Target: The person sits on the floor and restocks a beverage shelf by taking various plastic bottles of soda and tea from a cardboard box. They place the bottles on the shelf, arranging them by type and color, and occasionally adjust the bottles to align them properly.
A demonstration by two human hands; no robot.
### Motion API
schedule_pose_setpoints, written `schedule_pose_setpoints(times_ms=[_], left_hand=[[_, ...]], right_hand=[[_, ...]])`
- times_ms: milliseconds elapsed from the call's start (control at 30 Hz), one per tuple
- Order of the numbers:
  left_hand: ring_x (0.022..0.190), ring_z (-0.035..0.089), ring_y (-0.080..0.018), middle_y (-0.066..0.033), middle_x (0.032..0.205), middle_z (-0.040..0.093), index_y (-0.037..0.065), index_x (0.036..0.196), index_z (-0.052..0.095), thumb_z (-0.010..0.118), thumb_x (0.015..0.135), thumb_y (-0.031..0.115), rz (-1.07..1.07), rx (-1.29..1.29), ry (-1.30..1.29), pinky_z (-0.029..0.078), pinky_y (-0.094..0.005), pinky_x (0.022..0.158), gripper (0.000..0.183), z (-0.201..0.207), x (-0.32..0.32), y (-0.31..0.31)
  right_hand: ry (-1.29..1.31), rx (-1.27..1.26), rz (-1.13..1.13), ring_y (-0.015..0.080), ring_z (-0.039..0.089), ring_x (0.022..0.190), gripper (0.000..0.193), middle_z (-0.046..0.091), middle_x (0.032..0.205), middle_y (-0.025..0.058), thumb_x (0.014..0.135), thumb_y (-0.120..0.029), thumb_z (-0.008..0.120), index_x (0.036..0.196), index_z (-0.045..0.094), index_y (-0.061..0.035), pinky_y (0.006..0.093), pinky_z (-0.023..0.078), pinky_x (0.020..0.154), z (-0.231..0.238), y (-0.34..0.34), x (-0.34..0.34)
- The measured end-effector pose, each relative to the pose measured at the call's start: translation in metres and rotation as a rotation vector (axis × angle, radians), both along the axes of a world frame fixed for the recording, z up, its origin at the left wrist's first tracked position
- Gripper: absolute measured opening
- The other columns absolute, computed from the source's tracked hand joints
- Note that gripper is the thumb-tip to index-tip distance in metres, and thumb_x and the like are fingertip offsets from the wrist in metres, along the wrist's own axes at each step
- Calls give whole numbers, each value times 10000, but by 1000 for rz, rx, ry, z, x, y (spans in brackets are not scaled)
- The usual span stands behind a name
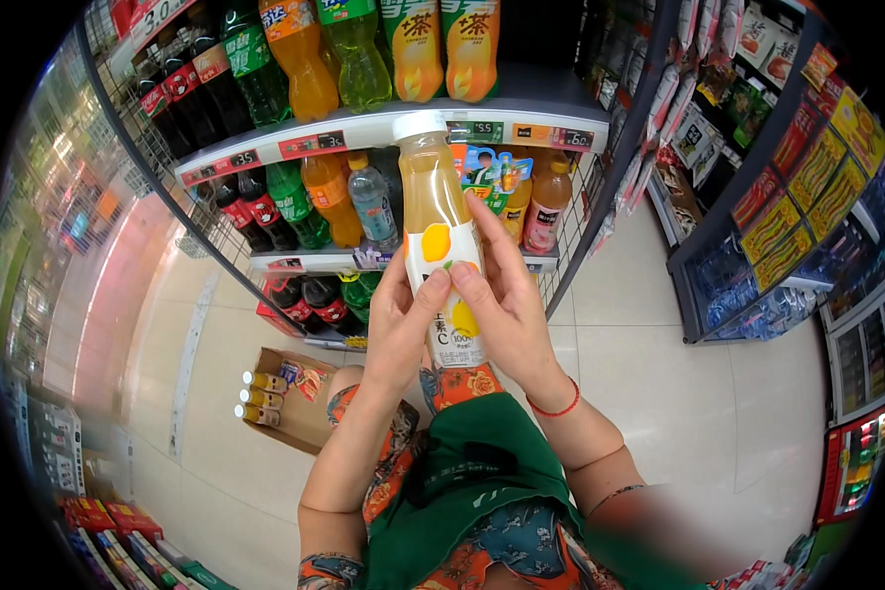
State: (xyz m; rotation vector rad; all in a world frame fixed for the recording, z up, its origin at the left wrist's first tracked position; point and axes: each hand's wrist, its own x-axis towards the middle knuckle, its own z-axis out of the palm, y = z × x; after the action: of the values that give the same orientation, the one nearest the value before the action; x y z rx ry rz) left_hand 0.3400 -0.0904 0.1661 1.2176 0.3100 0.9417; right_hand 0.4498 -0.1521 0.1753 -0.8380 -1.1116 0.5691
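Both my hands hold one juice bottle (pixel 425 202) in front of the shelves. It has a white cap, yellowish juice and a white label with yellow fruit printed on it. The bottle stands nearly upright, its cap pointing away from me. My left hand (pixel 400 320) wraps its left side, thumb on the label. On the right side my right hand (pixel 504 290) grips it, thumb beside the other one. The fingers behind the bottle are mostly hidden. A red cord bracelet (pixel 558 401) circles my right wrist.
Ahead stands a shelf rack (pixel 383 123) with rows of drink bottles and price tags. On the floor at left lies a cardboard box (pixel 300 428) holding several juice bottles (pixel 263 398) and a red packet. To the right, another rack (pixel 693 295) carries wrapped water bottles (pixel 747 313).
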Motion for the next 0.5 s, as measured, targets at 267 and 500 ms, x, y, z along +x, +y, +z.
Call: schedule_pose_setpoints(times_ms=[267,500], left_hand=[[1176,530,-156,-108,1318,525,4,1423,361,555,986,239,-10,-71,9,437,-297,968,533,-5,0,3],[1175,530,-159,-98,1318,524,9,1431,346,470,1019,288,-55,-134,-86,437,-302,976,513,-6,1,1]], right_hand=[[53,-43,20,207,409,1310,587,382,1452,156,960,-115,545,1474,290,10,327,350,1067,-10,9,0],[-220,-16,-170,238,343,1371,583,292,1509,166,955,-117,543,1467,296,11,352,301,1102,-3,0,-2]])
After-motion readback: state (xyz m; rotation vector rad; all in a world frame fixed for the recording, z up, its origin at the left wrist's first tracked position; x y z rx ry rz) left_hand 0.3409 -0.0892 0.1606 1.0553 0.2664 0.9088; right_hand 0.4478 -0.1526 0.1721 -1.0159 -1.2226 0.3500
